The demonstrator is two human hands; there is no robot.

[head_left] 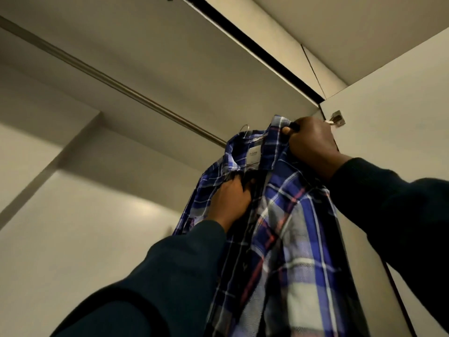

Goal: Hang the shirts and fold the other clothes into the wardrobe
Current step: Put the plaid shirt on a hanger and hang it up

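- The blue plaid shirt (279, 215) hangs up high inside the wardrobe, just below the metal hanging rail (121, 86), on a hanger whose thin wire hook (245, 129) shows above the collar. Whether the hook already sits on the rail cannot be told from this angle.
- The right hand (313, 147) is clenched around the top right shoulder of the shirt, apparently over a dark hanger end, near the door hinge (336, 119).
- The left hand (230, 198) grips the front placket just under the collar, with fingers curled into the cloth.
- The shirt looks light, soft and limp: it drapes in loose folds and would slide off a hanger shoulder if tugged sideways.
- The stiffer parts, the collar and the hanger-backed shoulder seams, seem the best places to hold; pulling on the loose front panels would likely only bunch them.
- The woven cotton-like fabric appears not slippery or fragile, though the buttons could snag.
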